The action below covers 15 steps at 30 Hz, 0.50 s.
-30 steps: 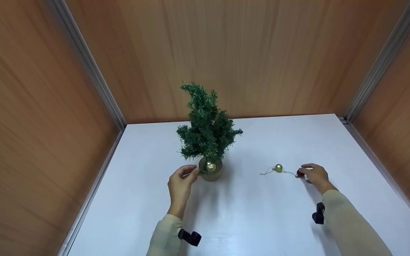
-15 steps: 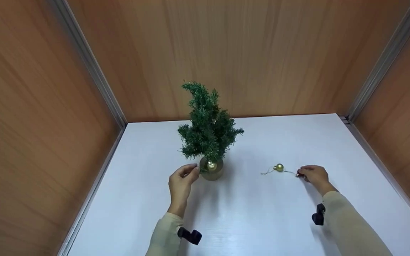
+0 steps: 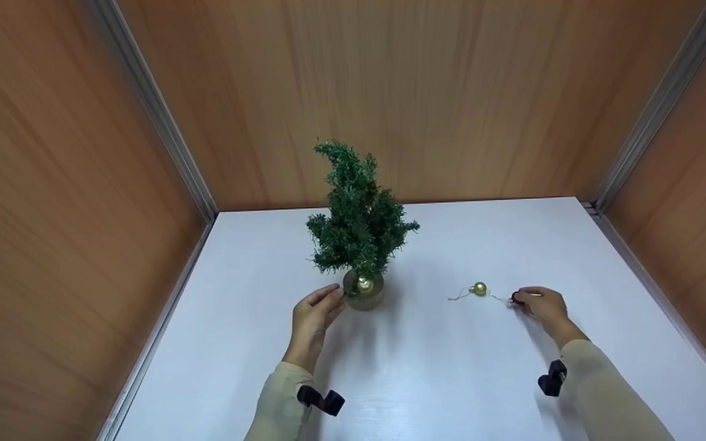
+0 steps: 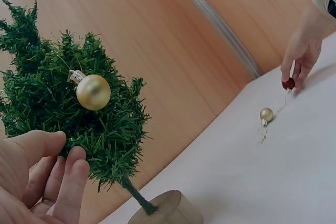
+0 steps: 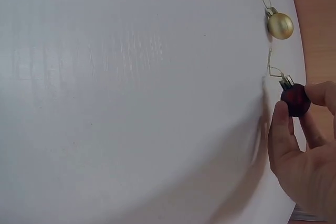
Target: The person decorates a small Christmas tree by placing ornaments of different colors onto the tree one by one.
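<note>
A small artificial Christmas tree (image 3: pixel 356 226) stands on a round wooden base (image 4: pixel 173 208). Near its tip, my left hand (image 3: pixel 313 321) pinches a green branch (image 4: pixel 71 141) between thumb and fingers. Just beyond those fingers, a gold bauble (image 4: pixel 93 93) hangs by a thin thread on the tree's front. Far to the right, my right hand (image 3: pixel 547 308) grips a dark red bauble (image 5: pixel 295 99) with thumb and fingertips, its cap and thread loop pointing away from the palm. Close by, a second gold bauble (image 3: pixel 480 288) lies on the table with its thread spread out.
The white tabletop (image 3: pixel 426 367) carries the tree left of its middle. Wood-grain panels (image 3: pixel 451 104) enclose it at the back and both sides, with grey metal strips (image 3: pixel 163 116) at the corners. A black wrist camera (image 3: pixel 552 378) sits on each sleeve.
My right fingers have closed in around the red bauble, which has turned slightly. My left hand stays at the branch, its fingers drawn closer together. The tree and loose gold bauble hold their places.
</note>
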Tool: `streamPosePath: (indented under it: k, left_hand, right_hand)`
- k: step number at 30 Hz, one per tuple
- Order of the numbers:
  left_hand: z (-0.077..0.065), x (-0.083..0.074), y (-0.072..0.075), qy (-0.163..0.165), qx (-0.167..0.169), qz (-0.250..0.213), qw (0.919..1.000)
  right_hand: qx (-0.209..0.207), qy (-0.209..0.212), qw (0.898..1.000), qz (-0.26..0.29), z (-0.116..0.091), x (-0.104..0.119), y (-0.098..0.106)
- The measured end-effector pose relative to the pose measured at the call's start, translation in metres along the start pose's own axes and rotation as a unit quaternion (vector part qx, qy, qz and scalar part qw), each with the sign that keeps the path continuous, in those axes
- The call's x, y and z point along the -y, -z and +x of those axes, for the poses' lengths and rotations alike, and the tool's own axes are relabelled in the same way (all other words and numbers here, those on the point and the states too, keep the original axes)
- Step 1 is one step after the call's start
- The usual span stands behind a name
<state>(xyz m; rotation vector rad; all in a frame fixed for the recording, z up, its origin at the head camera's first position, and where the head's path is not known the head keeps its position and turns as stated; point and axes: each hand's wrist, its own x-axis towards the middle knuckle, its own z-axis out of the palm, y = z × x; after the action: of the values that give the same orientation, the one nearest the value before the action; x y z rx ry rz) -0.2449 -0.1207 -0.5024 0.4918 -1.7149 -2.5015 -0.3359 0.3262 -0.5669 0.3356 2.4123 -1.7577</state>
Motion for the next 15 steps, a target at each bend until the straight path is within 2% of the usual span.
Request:
streamPosePath:
  k: [4, 7, 12, 15]
  left_hand:
    - [0.001, -0.002, -0.002, 0.016, -0.004, -0.017, 0.9997]
    - [0.002, -0.001, -0.002, 0.016, -0.007, -0.023, 0.9996]
    - [0.001, -0.001, -0.001, 0.008, -0.007, -0.036, 0.9993]
    - [0.001, -0.002, -0.001, 0.002, -0.005, -0.048, 0.9988]
  right_hand:
    - [-0.004, 0.017, 1.000, 0.020, -0.004, 0.006, 0.000]
    - [-0.003, 0.023, 0.998, 0.055, -0.006, 0.012, -0.002]
    - [0.011, 0.008, 0.993, 0.121, -0.013, 0.020, -0.003]
    - [0.017, 0.002, 0.990, 0.142, -0.017, 0.023, -0.003]
